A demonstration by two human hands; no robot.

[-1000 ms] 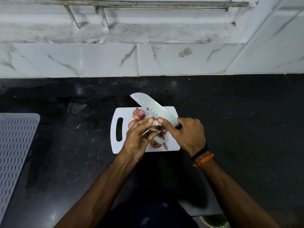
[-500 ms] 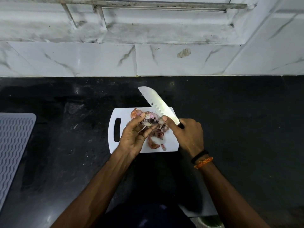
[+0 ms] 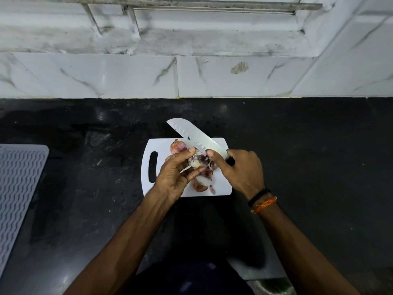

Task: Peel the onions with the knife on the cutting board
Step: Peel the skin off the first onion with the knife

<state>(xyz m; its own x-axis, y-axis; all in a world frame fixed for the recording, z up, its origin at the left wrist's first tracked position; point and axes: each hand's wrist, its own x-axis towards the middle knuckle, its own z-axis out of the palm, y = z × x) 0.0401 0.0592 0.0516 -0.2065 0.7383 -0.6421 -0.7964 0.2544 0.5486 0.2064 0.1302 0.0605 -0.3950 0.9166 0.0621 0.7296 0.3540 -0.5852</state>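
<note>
Two hands stay busy over the cutting board: our left hand keeps its fingers curled round the onion, while our right hand grips the knife. Since a moment ago the blade has swung back down toward the onion, so we judge another strip of skin is being worked loose.

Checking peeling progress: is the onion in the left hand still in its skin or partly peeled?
Partly peeled: the small onion held by the left hand shows pale flesh, with purple skin hanging beside it.
</note>
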